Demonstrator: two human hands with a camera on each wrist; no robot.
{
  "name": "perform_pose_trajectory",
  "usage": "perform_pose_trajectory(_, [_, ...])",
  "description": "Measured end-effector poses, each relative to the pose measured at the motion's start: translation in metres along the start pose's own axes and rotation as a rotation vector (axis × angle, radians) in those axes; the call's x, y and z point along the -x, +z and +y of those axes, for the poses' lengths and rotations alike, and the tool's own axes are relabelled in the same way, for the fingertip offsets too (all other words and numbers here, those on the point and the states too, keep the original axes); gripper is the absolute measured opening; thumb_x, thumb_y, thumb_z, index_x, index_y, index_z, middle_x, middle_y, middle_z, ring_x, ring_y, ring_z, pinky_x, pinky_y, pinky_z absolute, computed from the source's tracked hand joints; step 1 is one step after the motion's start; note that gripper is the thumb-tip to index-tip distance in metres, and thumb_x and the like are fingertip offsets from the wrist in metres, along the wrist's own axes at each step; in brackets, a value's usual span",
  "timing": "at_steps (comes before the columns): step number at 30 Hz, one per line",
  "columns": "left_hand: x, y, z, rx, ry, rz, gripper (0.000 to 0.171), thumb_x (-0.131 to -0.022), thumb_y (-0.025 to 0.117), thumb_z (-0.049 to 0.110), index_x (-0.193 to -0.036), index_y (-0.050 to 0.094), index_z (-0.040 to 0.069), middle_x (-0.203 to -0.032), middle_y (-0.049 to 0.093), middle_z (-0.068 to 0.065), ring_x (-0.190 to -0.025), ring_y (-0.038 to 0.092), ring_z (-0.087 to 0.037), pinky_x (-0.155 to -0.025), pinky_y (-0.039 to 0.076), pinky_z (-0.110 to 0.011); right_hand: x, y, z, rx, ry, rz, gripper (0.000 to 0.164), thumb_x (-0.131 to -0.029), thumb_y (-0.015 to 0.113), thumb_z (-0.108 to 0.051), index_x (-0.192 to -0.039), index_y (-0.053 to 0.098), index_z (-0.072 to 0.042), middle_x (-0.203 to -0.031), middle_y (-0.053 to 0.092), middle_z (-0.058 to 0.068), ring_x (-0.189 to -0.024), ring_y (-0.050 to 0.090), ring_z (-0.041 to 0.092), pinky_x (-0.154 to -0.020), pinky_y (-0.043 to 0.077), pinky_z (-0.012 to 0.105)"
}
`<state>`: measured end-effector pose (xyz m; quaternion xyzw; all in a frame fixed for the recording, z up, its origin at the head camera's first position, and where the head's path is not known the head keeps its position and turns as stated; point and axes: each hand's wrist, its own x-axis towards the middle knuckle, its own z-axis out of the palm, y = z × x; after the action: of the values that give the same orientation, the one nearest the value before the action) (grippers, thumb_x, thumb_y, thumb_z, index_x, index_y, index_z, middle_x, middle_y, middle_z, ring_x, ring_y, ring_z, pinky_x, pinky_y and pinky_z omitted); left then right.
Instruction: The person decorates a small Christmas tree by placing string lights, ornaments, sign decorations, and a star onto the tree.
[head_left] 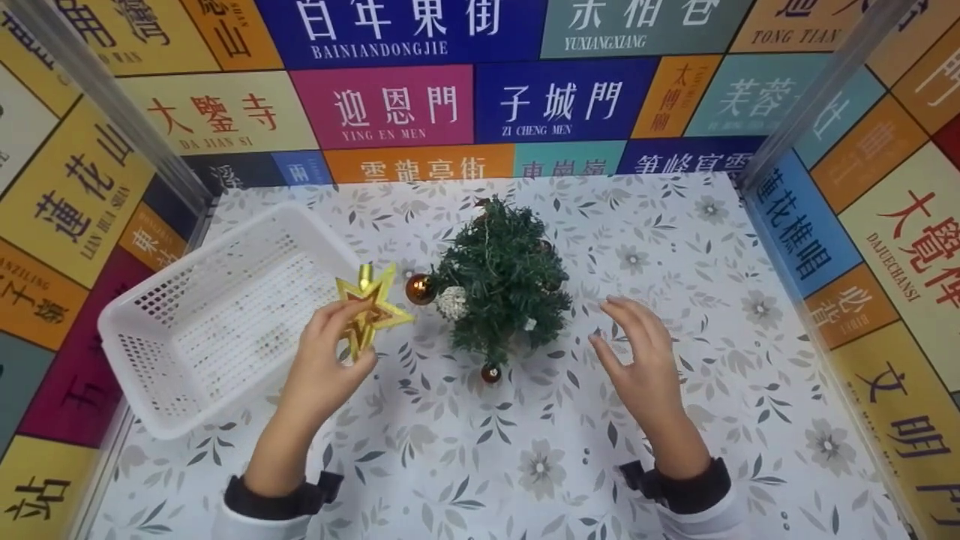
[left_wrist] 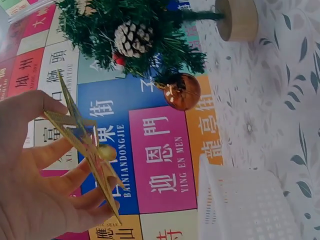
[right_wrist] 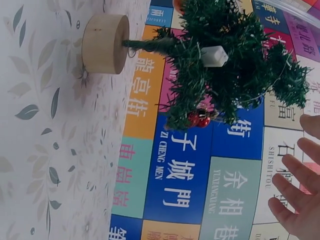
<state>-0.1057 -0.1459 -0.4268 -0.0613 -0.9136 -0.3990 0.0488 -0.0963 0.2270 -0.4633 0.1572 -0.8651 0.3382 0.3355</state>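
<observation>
A small green Christmas tree (head_left: 510, 277) stands on a round wooden base (right_wrist: 105, 44). Copper baubles (head_left: 419, 288), a white-tipped pine cone (left_wrist: 133, 39) and red berries (right_wrist: 199, 118) hang among its branches. Left of the tree, my left hand (head_left: 322, 360) holds a gold star ornament (head_left: 384, 311) between thumb and fingers. In the left wrist view the star (left_wrist: 90, 150) appears edge-on against the fingers. On the tree's other side my right hand (head_left: 643, 360) hovers with fingers spread and slightly bent, apart from the branches and holding nothing.
A white perforated plastic basket (head_left: 142, 360) sits on the left, close to my left hand. The table bears a leaf-patterned white cloth (head_left: 540, 465). Panels with colourful signs (head_left: 382, 105) enclose the back and both sides.
</observation>
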Motion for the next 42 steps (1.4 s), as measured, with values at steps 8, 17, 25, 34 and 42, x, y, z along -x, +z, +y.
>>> perform_pose_trajectory(8, [0.011,0.004,0.018,0.050,0.212,-0.253,0.046,-0.076,0.068,0.003,-0.119,0.064,0.020,-0.134,0.051,-0.002,-0.122,0.049,-0.026,-0.099,0.046,-0.049,0.005,0.007,-0.024,-0.024,-0.181,-0.085,0.043,-0.091,0.068,-0.029,-0.125,0.062,-0.004,-0.132,0.058,0.016,-0.129,0.049,0.029,-0.114,0.032,0.034])
perform_pose_trajectory(17, [0.018,0.020,0.040,0.057,0.432,-0.499,0.041,-0.080,0.067,0.012,-0.119,0.065,0.024,-0.135,0.053,0.002,-0.126,0.048,-0.021,-0.100,0.046,-0.047,0.005,0.014,-0.041,-0.114,-0.404,-0.199,0.056,-0.080,0.079,-0.021,-0.130,0.060,-0.006,-0.136,0.055,0.018,-0.126,0.050,0.038,-0.117,0.029,0.036])
perform_pose_trajectory(25, [0.014,0.038,0.055,0.065,0.592,-0.570,0.041,-0.082,0.067,0.014,-0.122,0.063,0.021,-0.134,0.053,0.000,-0.126,0.048,-0.020,-0.106,0.042,-0.043,0.005,0.022,-0.045,-0.142,-0.503,-0.208,0.041,-0.076,0.077,-0.014,-0.116,0.069,-0.009,-0.126,0.064,0.014,-0.114,0.062,0.033,-0.115,0.033,0.036])
perform_pose_trajectory(34, [0.012,0.046,0.062,0.083,0.596,-0.663,0.040,-0.086,0.065,0.018,-0.126,0.061,0.021,-0.136,0.052,0.000,-0.127,0.048,-0.018,-0.108,0.041,-0.039,0.006,0.025,-0.041,-0.132,-0.541,-0.129,0.016,-0.093,0.062,-0.016,-0.100,0.075,-0.012,-0.107,0.073,0.008,-0.099,0.070,0.026,-0.102,0.047,0.034])
perform_pose_trajectory(42, [0.007,0.045,0.059,0.276,0.509,-0.678,0.041,-0.101,0.046,0.039,-0.135,0.054,0.018,-0.146,0.046,-0.002,-0.134,0.044,-0.020,-0.111,0.038,-0.043,0.006,0.024,-0.042,-0.159,-0.509,-0.031,0.016,-0.094,0.062,-0.017,-0.098,0.076,-0.010,-0.100,0.075,0.008,-0.089,0.072,0.026,-0.094,0.052,0.032])
